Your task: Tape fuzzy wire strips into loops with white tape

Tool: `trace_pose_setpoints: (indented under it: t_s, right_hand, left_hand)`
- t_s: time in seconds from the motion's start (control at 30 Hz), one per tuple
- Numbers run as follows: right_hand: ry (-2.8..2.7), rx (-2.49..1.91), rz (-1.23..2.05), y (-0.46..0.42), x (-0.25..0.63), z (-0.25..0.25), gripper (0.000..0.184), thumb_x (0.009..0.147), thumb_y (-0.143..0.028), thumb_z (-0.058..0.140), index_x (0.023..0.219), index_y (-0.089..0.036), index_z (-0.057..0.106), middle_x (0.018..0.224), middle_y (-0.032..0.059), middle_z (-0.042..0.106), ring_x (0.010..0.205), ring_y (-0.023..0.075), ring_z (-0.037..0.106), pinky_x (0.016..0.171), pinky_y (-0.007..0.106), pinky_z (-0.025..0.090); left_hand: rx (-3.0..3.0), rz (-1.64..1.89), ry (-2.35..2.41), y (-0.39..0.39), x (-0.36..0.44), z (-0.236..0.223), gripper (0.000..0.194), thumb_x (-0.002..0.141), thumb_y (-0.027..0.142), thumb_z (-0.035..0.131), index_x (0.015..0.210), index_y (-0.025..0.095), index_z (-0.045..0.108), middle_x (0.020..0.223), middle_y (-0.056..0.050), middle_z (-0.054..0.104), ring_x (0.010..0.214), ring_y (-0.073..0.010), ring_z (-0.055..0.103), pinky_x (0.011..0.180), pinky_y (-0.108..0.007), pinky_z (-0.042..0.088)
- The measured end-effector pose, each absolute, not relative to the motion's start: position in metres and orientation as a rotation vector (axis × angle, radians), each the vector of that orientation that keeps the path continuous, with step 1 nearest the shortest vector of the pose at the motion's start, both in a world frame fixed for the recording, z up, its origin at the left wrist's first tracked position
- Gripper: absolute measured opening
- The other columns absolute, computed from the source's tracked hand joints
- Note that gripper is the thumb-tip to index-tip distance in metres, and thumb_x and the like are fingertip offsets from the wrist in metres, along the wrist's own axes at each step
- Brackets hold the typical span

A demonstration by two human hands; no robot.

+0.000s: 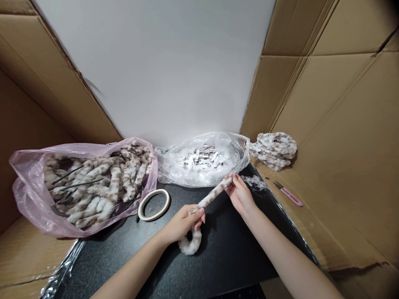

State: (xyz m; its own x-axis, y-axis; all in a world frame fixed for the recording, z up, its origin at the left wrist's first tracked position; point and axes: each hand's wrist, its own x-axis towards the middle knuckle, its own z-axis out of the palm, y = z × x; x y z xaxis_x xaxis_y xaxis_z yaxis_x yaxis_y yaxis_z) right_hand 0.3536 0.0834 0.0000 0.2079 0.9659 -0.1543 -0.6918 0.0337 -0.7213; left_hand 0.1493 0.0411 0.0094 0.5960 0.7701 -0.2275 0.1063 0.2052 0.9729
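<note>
A furry white strip with brown bands (215, 196) stretches slantwise between my two hands, above the black tabletop (237, 249). My left hand (188, 220) is closed around its middle, thumb on top. Below that hand the strip's lower end curls into a hook. At the upper right end, my right hand (239, 192) pinches the tip between thumb and fingers. A roll of pale tape (141, 211) lies on the table left of my left hand. Behind the right hand sits a clear plastic bag (174, 176) with many small white and brown pieces inside.
At the left stands a pink plastic bag (28, 178) full of similar furry strips, some with black cords sticking out. A furry bundle (276, 150) rests on cardboard at the right, with pink-handled thread snips (291, 196) in front of it. Cardboard walls (343, 124) flank the table.
</note>
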Motion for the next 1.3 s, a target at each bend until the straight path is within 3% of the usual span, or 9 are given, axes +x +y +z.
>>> trace_pose_setpoints:
  t_s: [0.17, 0.3, 0.43, 0.57, 0.67, 0.77, 0.87, 1.03, 1.3]
  right_hand:
    - [-0.381, -0.794, 1.259, 0.097, 0.377, 0.001, 0.016, 0.075, -0.031, 0.074, 0.075, -0.022, 0.060, 0.071, -0.0039, 0.070, 0.061, 0.0099, 0.064, 0.053, 0.019, 0.052]
    - [-0.451, -0.798, 1.181, 0.100, 0.387, 0.005, 0.020, 0.072, -0.037, 0.077, 0.074, -0.024, 0.062, 0.069, -0.0060, 0.068, 0.062, 0.0088, 0.062, 0.054, 0.017, 0.049]
    - [-0.693, -0.804, 1.209, 0.083, 0.359, 0.011, 0.023, 0.067, -0.042, 0.080, 0.071, -0.023, 0.068, 0.073, -0.0024, 0.069, 0.067, 0.0113, 0.061, 0.063, 0.021, 0.050]
    - [-1.076, -0.802, 1.266, 0.057, 0.320, 0.010, 0.016, 0.069, -0.033, 0.079, 0.066, -0.019, 0.073, 0.087, 0.0046, 0.070, 0.086, 0.0193, 0.063, 0.084, 0.032, 0.047]
    - [-1.387, -0.847, 1.136, 0.046, 0.308, 0.006, 0.014, 0.078, -0.035, 0.071, 0.073, -0.023, 0.075, 0.102, 0.0054, 0.064, 0.102, 0.0213, 0.057, 0.098, 0.037, 0.040]
    - [-1.348, -0.849, 1.178, 0.045, 0.308, 0.005, 0.015, 0.078, -0.037, 0.072, 0.071, -0.023, 0.075, 0.106, 0.0054, 0.062, 0.105, 0.0213, 0.055, 0.099, 0.036, 0.038]
    - [-0.978, -0.785, 1.386, 0.053, 0.312, 0.006, 0.019, 0.069, -0.038, 0.079, 0.067, -0.020, 0.074, 0.094, 0.0044, 0.066, 0.093, 0.0189, 0.059, 0.088, 0.031, 0.044]
    - [-0.595, -0.759, 1.419, 0.074, 0.333, 0.005, 0.021, 0.064, -0.036, 0.083, 0.070, -0.021, 0.069, 0.076, -0.0008, 0.068, 0.075, 0.0138, 0.062, 0.074, 0.026, 0.050]
    - [-0.308, -0.734, 1.339, 0.099, 0.380, 0.013, 0.011, 0.080, -0.022, 0.070, 0.071, -0.021, 0.064, 0.070, -0.0037, 0.070, 0.065, 0.0082, 0.065, 0.050, 0.016, 0.047]
  left_hand:
    - [1.315, 0.480, 0.843, 0.041, 0.147, 0.011, 0.046, 0.082, 0.057, 0.056, 0.068, 0.013, 0.059, 0.047, 0.005, 0.045, 0.042, -0.0057, 0.033, 0.043, -0.017, 0.024]
    - [1.341, 0.516, 0.894, 0.043, 0.145, 0.012, 0.045, 0.083, 0.054, 0.057, 0.081, 0.011, 0.068, 0.061, -0.003, 0.062, 0.051, -0.0094, 0.049, 0.048, -0.019, 0.034]
    - [1.432, 0.823, 1.052, 0.049, 0.142, 0.015, 0.048, 0.082, 0.049, 0.061, 0.115, 0.014, 0.066, 0.102, -0.011, 0.071, 0.091, -0.0218, 0.064, 0.080, -0.030, 0.048]
    - [1.622, 1.012, 1.047, 0.051, 0.142, 0.020, 0.040, 0.082, 0.041, 0.064, 0.115, 0.018, 0.067, 0.122, -0.010, 0.065, 0.116, -0.0262, 0.056, 0.101, -0.036, 0.039]
    - [1.740, 0.930, 0.982, 0.047, 0.144, 0.023, 0.032, 0.085, 0.038, 0.062, 0.106, 0.016, 0.069, 0.107, -0.008, 0.069, 0.102, -0.0234, 0.060, 0.092, -0.031, 0.043]
    - [1.732, 0.794, 0.941, 0.043, 0.147, 0.023, 0.033, 0.090, 0.041, 0.054, 0.086, 0.013, 0.070, 0.081, -0.006, 0.068, 0.078, -0.0185, 0.060, 0.075, -0.027, 0.045]
    - [1.647, 0.745, 0.932, 0.042, 0.148, 0.022, 0.040, 0.091, 0.045, 0.049, 0.073, 0.013, 0.064, 0.068, -0.003, 0.062, 0.066, -0.0146, 0.055, 0.065, -0.023, 0.041]
    - [1.534, 0.623, 0.931, 0.045, 0.147, 0.023, 0.045, 0.088, 0.054, 0.049, 0.073, 0.014, 0.060, 0.060, 0.001, 0.053, 0.056, -0.0110, 0.046, 0.054, -0.020, 0.035]
    - [1.458, 0.468, 0.895, 0.048, 0.139, 0.020, 0.047, 0.084, 0.058, 0.053, 0.071, 0.014, 0.059, 0.055, 0.003, 0.048, 0.050, -0.0087, 0.040, 0.050, -0.019, 0.030]
